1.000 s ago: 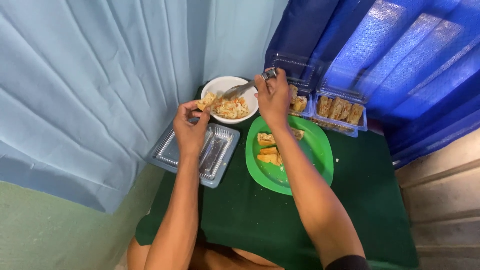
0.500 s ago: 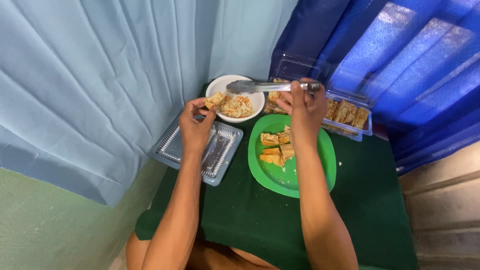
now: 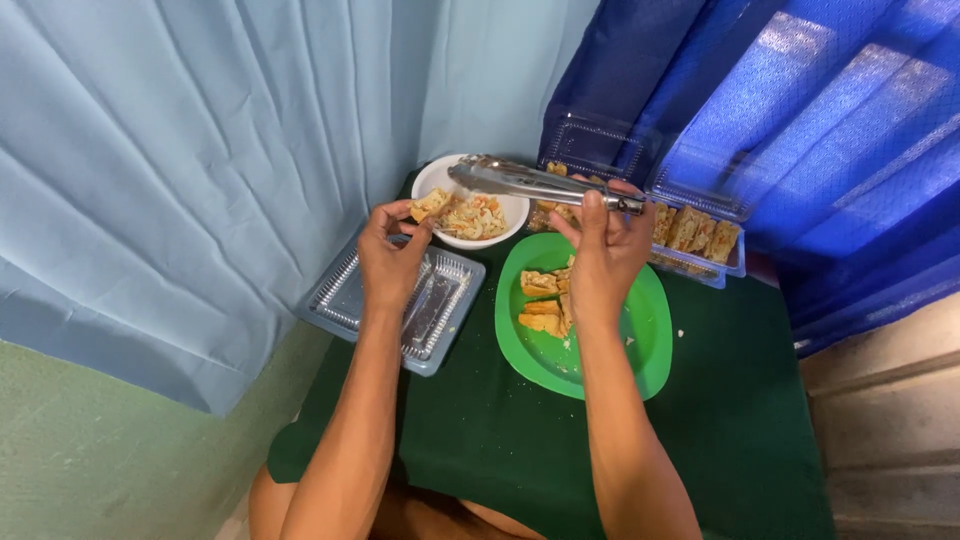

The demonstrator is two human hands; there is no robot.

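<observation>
Right hand [image 3: 600, 245] grips metal tongs [image 3: 535, 182] level above the white bowl [image 3: 440, 178]; left hand [image 3: 392, 262] pinches what looks like a fried piece [image 3: 430, 205] beside it.

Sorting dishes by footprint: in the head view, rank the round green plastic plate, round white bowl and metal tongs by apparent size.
1. Round green plastic plate, clearly largest.
2. Metal tongs and round white bowl: unsure, since the tongs are held nearer the camera.

A: so what's on there? one white bowl [image 3: 437, 180], one green plate [image 3: 640, 340], one pair of tongs [image 3: 530, 182].

B: plus two clear plastic trays [image 3: 345, 295] [image 3: 715, 268], and two hands [image 3: 392, 262] [image 3: 600, 250].
</observation>
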